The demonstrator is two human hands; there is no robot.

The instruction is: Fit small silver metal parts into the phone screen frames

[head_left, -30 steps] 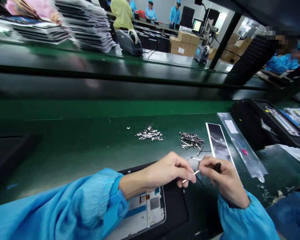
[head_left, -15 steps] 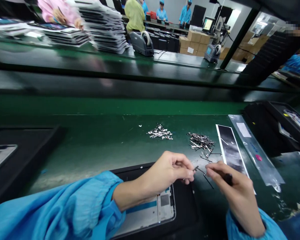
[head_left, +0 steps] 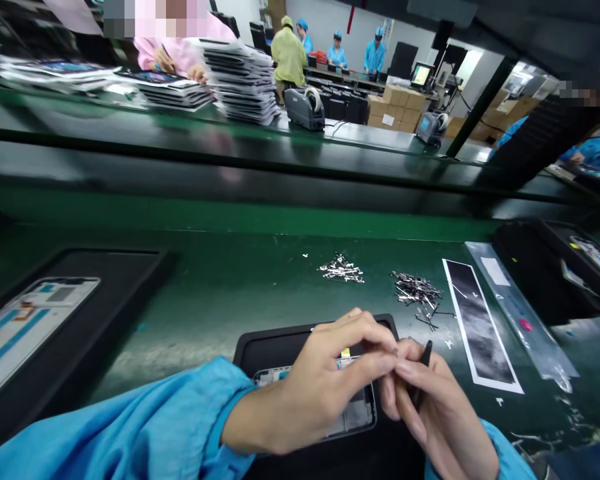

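on green bench, panel (head_left: pixel 353 415) in black tray (head_left: pixel 260 345) lies beneath both hands.

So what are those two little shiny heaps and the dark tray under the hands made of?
The two heaps look like bare metal: thin silvery slivers that glint under the lights, probably steel or plated. The tray looks like matte black plastic, with a moulded raised rim and rounded corners. The bench looks like a green rubbery mat with a dull sheen, though that is less sure.
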